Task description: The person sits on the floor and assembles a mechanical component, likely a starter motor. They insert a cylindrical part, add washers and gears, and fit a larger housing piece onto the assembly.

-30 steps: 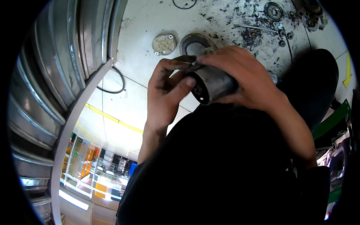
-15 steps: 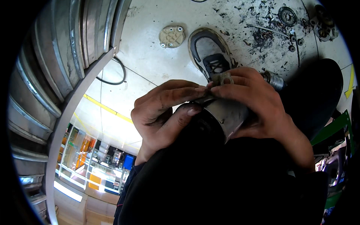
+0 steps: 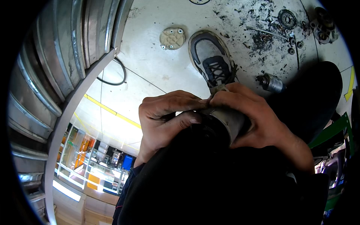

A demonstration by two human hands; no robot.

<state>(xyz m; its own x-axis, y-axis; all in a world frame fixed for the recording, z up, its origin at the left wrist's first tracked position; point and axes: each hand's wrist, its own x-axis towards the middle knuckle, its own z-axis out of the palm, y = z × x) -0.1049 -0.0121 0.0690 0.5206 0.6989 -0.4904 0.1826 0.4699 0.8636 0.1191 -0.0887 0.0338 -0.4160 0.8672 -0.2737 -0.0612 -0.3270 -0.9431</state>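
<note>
A grey metal cylinder housing [image 3: 229, 120] with a dark open end is held low over my lap, tilted, its dark opening toward the left. My right hand [image 3: 260, 118] wraps around its right side, thumb underneath and fingers over the top. My left hand [image 3: 161, 118] grips the upper edge near the opening, with its fingertips on top and its thumb just below, close to the right fingertips. A small tan fitting [image 3: 218, 89] shows at the housing's far side, partly hidden by the right fingers. Inside the opening it is too dark to make out.
On the floor lie a tan round cover [image 3: 172, 38], a small metal cylinder [image 3: 273, 83], a dark ring-shaped part [image 3: 287, 18], long rods [image 3: 268, 32] and a dark metal casting [image 3: 323, 28] among black grime. My shoe [image 3: 212, 56] stands ahead. A ribbed metal structure [image 3: 63, 41] rises at left.
Both hands and the housing have come a little lower and nearer to me. The right fingers have curled in, and the small metal cylinder on the floor is now less covered.
</note>
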